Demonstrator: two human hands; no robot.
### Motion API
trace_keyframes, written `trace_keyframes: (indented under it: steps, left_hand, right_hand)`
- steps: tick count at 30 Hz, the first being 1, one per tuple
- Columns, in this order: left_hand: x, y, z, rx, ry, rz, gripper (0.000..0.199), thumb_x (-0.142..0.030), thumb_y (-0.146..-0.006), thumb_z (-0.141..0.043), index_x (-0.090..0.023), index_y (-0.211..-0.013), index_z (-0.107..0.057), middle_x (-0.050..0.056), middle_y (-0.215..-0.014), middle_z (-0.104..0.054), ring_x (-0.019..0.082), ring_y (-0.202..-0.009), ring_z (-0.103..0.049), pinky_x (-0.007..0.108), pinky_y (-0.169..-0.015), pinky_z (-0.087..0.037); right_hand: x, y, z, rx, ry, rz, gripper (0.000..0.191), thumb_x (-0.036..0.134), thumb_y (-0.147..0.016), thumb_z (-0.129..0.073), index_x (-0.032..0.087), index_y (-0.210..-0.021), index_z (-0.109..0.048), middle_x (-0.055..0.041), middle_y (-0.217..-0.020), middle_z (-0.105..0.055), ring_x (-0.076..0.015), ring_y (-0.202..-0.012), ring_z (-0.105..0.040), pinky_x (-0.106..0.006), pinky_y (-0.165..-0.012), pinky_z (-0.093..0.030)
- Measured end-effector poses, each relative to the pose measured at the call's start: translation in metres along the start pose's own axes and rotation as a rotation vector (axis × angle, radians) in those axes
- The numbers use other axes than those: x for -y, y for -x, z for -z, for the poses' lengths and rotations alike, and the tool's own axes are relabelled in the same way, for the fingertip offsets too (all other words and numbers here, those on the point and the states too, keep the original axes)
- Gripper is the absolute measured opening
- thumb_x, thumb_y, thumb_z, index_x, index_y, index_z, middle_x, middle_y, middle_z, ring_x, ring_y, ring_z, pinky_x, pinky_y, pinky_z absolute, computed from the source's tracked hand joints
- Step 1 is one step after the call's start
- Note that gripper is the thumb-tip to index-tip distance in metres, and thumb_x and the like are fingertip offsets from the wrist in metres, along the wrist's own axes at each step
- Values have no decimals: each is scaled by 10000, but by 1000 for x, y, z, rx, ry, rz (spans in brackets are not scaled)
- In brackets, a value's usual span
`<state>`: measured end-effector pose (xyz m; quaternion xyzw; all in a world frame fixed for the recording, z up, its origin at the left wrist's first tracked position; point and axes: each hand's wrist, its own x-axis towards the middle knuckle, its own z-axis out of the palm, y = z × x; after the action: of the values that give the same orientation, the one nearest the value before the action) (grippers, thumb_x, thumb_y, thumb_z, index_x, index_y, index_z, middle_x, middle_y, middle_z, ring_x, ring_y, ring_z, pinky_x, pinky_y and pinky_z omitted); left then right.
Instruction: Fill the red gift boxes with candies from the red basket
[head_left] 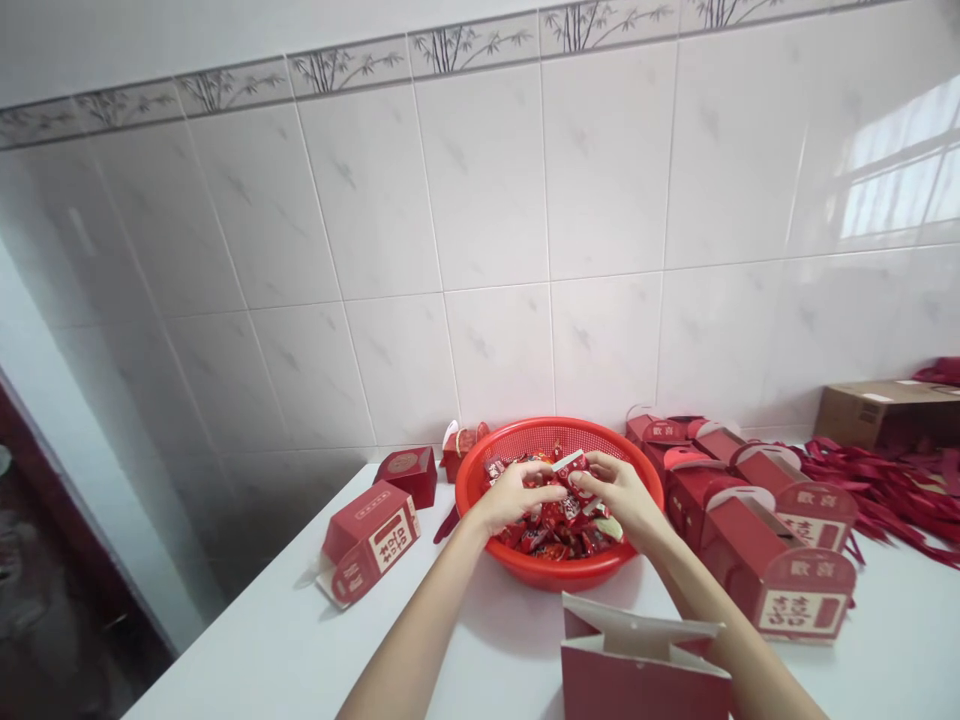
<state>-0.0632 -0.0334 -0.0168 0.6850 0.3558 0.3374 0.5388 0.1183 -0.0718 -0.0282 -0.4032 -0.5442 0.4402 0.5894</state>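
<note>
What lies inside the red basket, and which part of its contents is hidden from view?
Small, mostly red wrapped packets. The hands cover some; whatever lies beneath the top layer is hidden.

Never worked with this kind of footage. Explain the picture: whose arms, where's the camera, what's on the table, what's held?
No machine here: the arms belong to a person working bare-handed. The single picture comes from a camera worn on their head, looking forward and down.

On the white table stands a red plastic basket of wrapped sweets. Red boxes are grouped to its right, with dark red ribbons beyond; another red box lies to its left. An open red box stands nearest the camera.

Both hands are over the basket. The right hand has a small red-and-white packet at its fingers; the left hand is beside it, and I can't tell whether it holds anything.
</note>
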Motion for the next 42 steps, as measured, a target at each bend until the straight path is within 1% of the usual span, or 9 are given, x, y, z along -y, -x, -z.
trace_keyframes:
  steps: [7,13,16,20,25,28,32,36,42]
  left_hand:
    - [5,-3,3,-8,-2,-110,503,-364,-570,-906,-142,-986,-729,84,-992,-712,217,-891,-655,321,-795,-516]
    - [7,-7,5,-10,-225,-139,302,-320,-663,-805,-165,-911,-730,71,-996,-735,236,-950,-658,349,-877,-512]
    - [7,-9,4,72,-333,-75,248,-311,-704,-748,-165,-903,-735,69,-989,-744,243,-965,-665,353,-898,-510]
    - [3,-6,1,244,-423,18,353,-334,-669,-788,-180,-983,-741,57,-1045,-746,271,-1040,-661,353,-949,-487]
    - [2,-4,1,286,-416,15,406,-232,-609,-813,-191,-1007,-747,53,-1118,-730,274,-1113,-639,339,-978,-470]
    - [7,-6,3,183,-361,-83,393,-173,-605,-799,-175,-994,-743,64,-1063,-738,260,-1032,-662,356,-943,-493]
    - [12,-11,6,-91,-226,-249,413,-195,-621,-811,-170,-1022,-716,70,-1086,-728,245,-1018,-666,365,-929,-511]
    - [13,-15,7,-367,-139,-379,398,-228,-623,-823,-157,-995,-701,86,-1135,-712,248,-1104,-639,374,-1007,-474]
    - [11,-13,5,-443,-38,-391,406,-278,-654,-785,-165,-1029,-680,91,-1186,-685,245,-1143,-614,341,-972,-488]
  right_hand:
    - [3,2,1,-10,-14,18,251,346,-647,-765,171,-820,-720,-56,-836,-744,-210,-796,-665,-297,-691,-509]
    - [3,0,0,-25,-35,27,194,317,-643,-748,181,-772,-696,-16,-754,-711,-175,-721,-640,-279,-668,-483]
    - [2,0,0,-36,-35,35,185,321,-656,-735,179,-764,-684,-12,-751,-697,-171,-721,-627,-284,-680,-477]
    - [3,0,0,-47,-42,38,169,311,-650,-730,183,-735,-659,0,-729,-681,-166,-719,-616,-278,-677,-463]
    - [4,0,-1,-54,-68,33,148,293,-644,-734,189,-709,-651,13,-705,-674,-158,-703,-608,-273,-672,-459]
    - [6,1,0,-50,-87,21,168,309,-645,-752,191,-705,-650,14,-707,-676,-155,-705,-611,-265,-664,-457]
    - [9,2,1,-2,-125,-37,244,368,-634,-786,196,-764,-671,6,-740,-694,-152,-680,-621,-256,-613,-471]
    - [13,6,2,89,-144,-113,308,400,-608,-828,189,-795,-701,-2,-743,-698,-149,-639,-620,-248,-534,-493]
    - [15,7,3,115,-167,-166,325,369,-589,-868,157,-803,-743,-18,-715,-697,-143,-599,-618,-234,-465,-507]
